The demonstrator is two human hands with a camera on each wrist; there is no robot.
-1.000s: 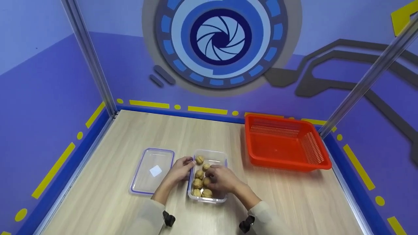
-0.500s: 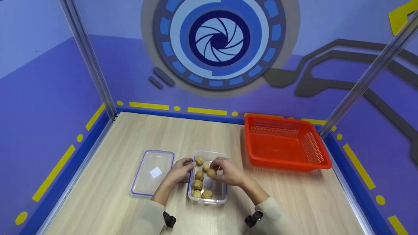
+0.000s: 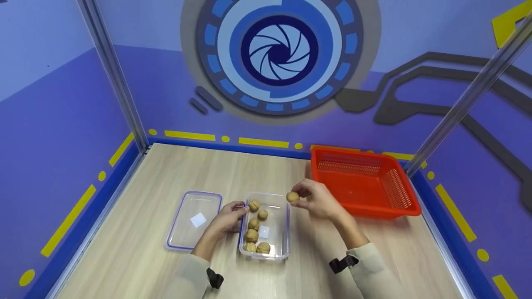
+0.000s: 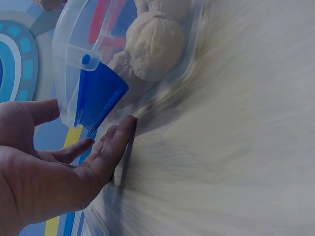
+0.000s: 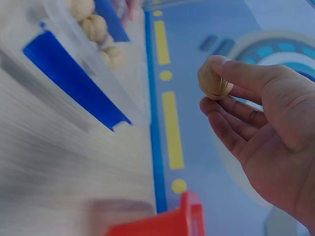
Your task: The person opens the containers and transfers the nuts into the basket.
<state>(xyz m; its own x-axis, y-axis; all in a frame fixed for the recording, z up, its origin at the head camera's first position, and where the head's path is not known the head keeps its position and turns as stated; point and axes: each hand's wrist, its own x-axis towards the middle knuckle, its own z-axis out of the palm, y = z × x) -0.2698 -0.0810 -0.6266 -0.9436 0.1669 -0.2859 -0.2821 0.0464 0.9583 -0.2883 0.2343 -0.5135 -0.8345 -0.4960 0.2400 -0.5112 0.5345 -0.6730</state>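
My right hand (image 3: 318, 201) pinches a walnut (image 3: 292, 197) between thumb and fingertips, held up near the far right corner of a clear plastic box (image 3: 279, 245). In the right wrist view the held walnut (image 5: 214, 81) shows whole, apart from the box. My left hand (image 3: 226, 218) rests at the box's left side, its thumb at the rim. The left wrist view shows its fingers (image 4: 110, 155) fairly straight, reaching along the box beside a blue latch (image 4: 101, 93). Several walnuts (image 3: 252, 235) lie in the box, mostly along its left side.
Left of the box lies its clear lid (image 3: 183, 224) with a purple-blue edge and a white square label. A red plastic basket (image 3: 353, 199) stands at the back right, behind my right hand. Printed blue panels (image 3: 166, 91) and metal posts (image 3: 120, 83) enclose the wooden table (image 3: 187, 166).
The right hand has lifted a walnut out of the box and carried it up and right, towards the red basket. The left hand has stayed at the box's side.
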